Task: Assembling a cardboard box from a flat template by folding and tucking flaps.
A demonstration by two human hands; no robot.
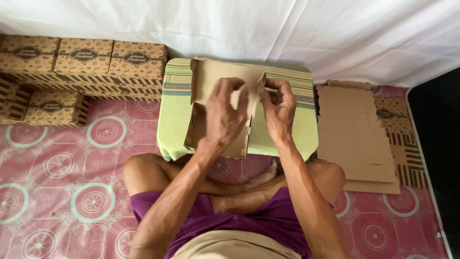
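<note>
My left hand [224, 115] and right hand [279, 109] pinch a brown cardboard box blank [211, 81] at frame centre, over the striped green desk [175, 110], its long axis running away from me. Folded patterned boxes [84, 60] with dark oval labels stack upper left; flat blanks [352, 134] lie right.

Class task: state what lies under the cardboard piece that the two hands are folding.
Under the cardboard piece, held by the left hand and right hand, lies a green striped cushion. The cushion's middle is covered by cardboard and hands.
</note>
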